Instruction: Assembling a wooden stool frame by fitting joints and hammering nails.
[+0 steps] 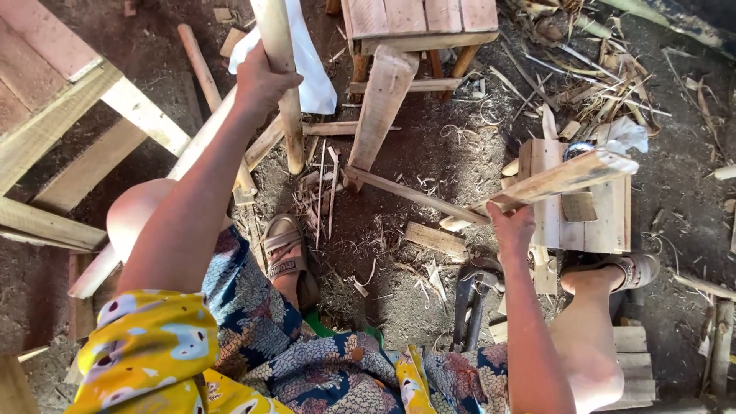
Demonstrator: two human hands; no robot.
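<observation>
While the left hand (261,80) wraps tight around an upright pole (282,84) whose tip meets the dirt, the right hand (512,224) grips a flat slat (563,180) angled over a small wooden block (583,211), just above a hammer (471,295) lying between the sandalled feet.

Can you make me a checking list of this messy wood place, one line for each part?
Surface: bare dirt ground strewn with wood shavings.
Job's things: round wooden pole held upright; flat wooden slat held slanting.
Clutter: offcut, hammer lying on the ground, white cloth, splinter pile.
Grippers: left hand wrapped around the pole; right hand gripping the slat's lower end.
Cables: nothing seen.
Surroundings: small wooden stool at top, plank frame at left, small wooden box at right, sandalled feet on the ground.
</observation>
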